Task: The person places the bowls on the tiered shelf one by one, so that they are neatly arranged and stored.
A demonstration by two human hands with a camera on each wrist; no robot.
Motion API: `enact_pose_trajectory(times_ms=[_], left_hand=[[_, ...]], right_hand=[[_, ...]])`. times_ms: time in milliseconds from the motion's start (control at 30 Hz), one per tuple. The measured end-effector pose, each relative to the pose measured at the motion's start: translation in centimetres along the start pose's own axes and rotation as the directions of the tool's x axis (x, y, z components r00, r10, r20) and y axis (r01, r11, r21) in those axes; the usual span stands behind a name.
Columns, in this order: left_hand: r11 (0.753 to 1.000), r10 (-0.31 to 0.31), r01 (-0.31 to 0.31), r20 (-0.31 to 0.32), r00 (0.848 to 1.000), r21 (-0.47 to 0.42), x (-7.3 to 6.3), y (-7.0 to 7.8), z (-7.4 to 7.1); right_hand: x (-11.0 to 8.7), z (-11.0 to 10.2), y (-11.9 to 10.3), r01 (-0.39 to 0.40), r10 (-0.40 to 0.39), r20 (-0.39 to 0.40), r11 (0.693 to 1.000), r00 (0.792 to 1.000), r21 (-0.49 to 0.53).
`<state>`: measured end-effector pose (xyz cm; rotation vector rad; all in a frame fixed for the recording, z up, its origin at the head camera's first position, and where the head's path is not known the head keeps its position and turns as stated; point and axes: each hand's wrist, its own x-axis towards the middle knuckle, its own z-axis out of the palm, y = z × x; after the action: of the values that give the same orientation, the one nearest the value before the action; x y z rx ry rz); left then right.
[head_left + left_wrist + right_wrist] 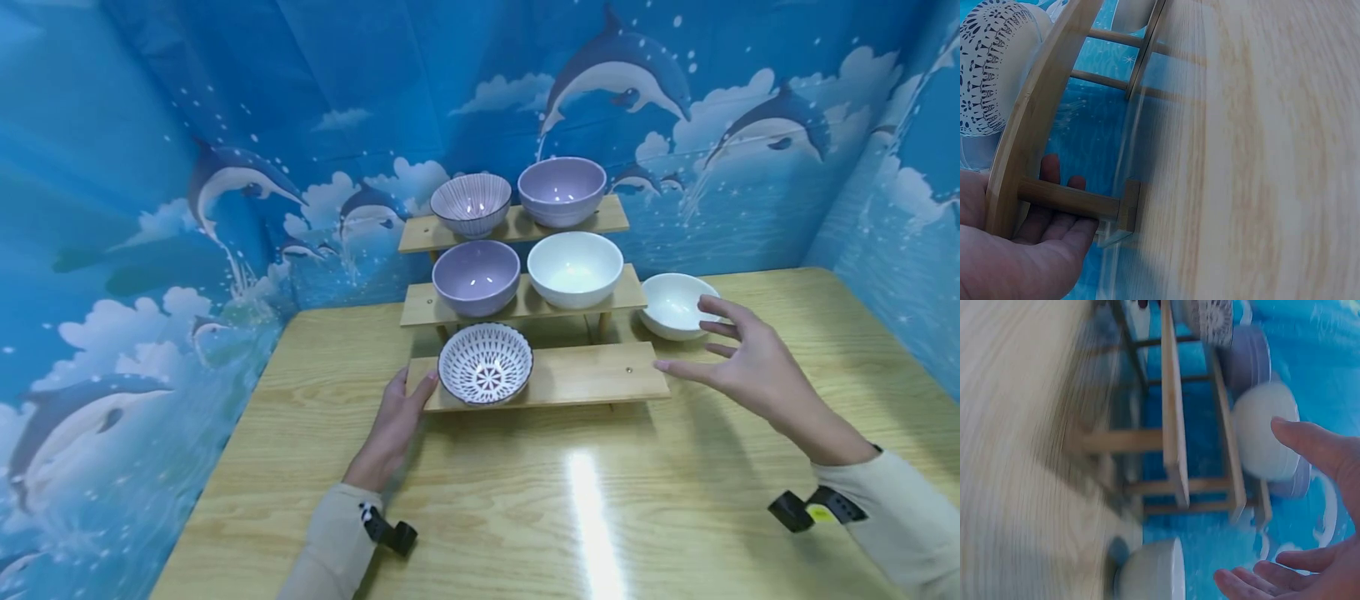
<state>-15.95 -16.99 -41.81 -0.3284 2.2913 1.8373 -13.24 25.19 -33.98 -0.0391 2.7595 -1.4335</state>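
My left hand (393, 423) grips the left end of the lowest board of a three-tier wooden display rack (585, 375). Its thumb lies on the board beside a patterned bowl (486, 364), and in the left wrist view its fingers (1054, 228) bend under the board by a round leg (1072, 199). With fingers spread and nothing held, my right hand (757, 367) hovers off the rack's right end. Close behind it, a white bowl (667, 308) sits on the table right of the rack; the right wrist view shows this bowl (1154, 575) low down.
The middle tier bears a purple bowl (477, 279) and a white bowl (576, 271). On the top tier stand a striped bowl (472, 204) and a lilac bowl (562, 192). A dolphin-print backdrop (450, 75) rises behind the wooden table (487, 500).
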Motion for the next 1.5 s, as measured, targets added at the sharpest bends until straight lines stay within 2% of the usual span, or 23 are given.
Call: enact_pose_trajectory(times_ms=[167,367,500,600,767,933,1133,1333,1500], left_hand=[[1.000,-0.004,0.004,0.006,1.000,0.008,-0.1,-0.1,-0.1],[1.000,-0.010,0.010,-0.002,1.000,0.015,-0.2,-0.1,0.0],[1.000,-0.019,0.020,-0.014,1.000,0.024,-0.1,-0.2,0.0],[1.000,-0.022,0.022,-0.015,1.000,0.018,-0.1,-0.2,0.0],[1.000,-0.017,0.017,-0.006,1.000,0.006,0.0,-0.2,0.1],[1.000,-0.016,0.016,-0.007,1.000,0.003,-0.1,-0.1,0.2],[1.000,-0.020,0.020,-0.008,1.000,0.018,-0.2,-0.1,0.1],[0.999,-0.022,0.022,-0.012,1.000,0.024,-0.2,-0.2,0.0],[0.999,-0.034,0.034,-0.025,0.999,0.022,-0.1,-0.1,0.0]], right_hand=[[1.6,-0.5,2.2,0.019,-0.028,-0.098,0.996,0.995,-0.086],[3.7,-0.8,5.0,-0.054,0.029,-0.146,0.984,0.989,-0.171],[5.1,-0.8,6.2,-0.099,0.077,-0.141,0.982,0.987,-0.163],[6.3,-0.7,7.0,-0.105,0.086,-0.134,0.985,0.987,-0.140],[7.7,-0.2,8.1,-0.046,0.029,-0.150,0.993,0.988,-0.111],[8.5,0.5,8.6,0.017,-0.026,-0.158,0.998,0.987,-0.059],[9.2,1.0,8.8,0.056,-0.060,-0.148,0.998,0.987,-0.030],[9.2,1.1,8.7,0.056,-0.056,-0.161,0.998,0.985,-0.009],[8.9,0.8,8.6,0.016,-0.018,-0.163,1.000,0.986,-0.012]])
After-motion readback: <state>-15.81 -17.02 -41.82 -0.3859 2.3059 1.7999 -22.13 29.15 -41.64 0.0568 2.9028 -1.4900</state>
